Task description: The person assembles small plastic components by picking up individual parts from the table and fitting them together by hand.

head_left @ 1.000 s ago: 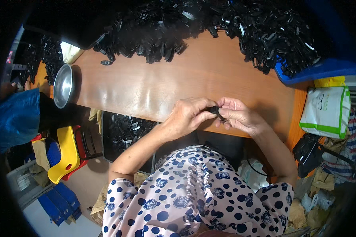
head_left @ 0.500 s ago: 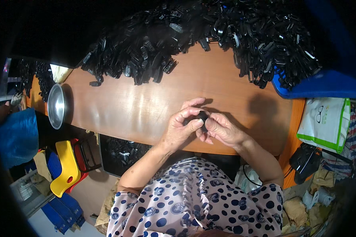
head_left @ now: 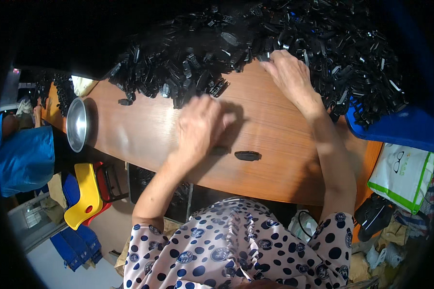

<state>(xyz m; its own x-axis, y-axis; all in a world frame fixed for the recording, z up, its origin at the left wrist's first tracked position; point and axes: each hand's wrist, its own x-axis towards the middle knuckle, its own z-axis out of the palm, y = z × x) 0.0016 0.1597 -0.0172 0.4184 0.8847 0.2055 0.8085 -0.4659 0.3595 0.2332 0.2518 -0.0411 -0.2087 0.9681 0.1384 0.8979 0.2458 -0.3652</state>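
Note:
My right hand (head_left: 291,77) reaches to the near edge of a big heap of black plastic parts (head_left: 323,38). Its thumb and fingers are closed round a small black plastic part (head_left: 264,57) there. Over the middle of the wooden table, my left hand (head_left: 197,125) is smeared by motion, so its fingers and anything in them cannot be made out. Below the left hand, a long oval black piece (head_left: 248,155) lies flat on the tabletop. A second dark piece (head_left: 220,150), blurred, lies beside it, close to the left wrist.
A steel bowl (head_left: 77,125) stands at the table's left end. To the right are a blue tray (head_left: 395,115) under the heap and a white bag with green edging (head_left: 398,173). A yellow chair (head_left: 84,197) and a person in blue (head_left: 26,156) are at left.
Both hands were together over the near table edge, holding a small dark piece. They have parted: the right moved forward to the heap, the left forward and left. Dark pieces now lie on the table.

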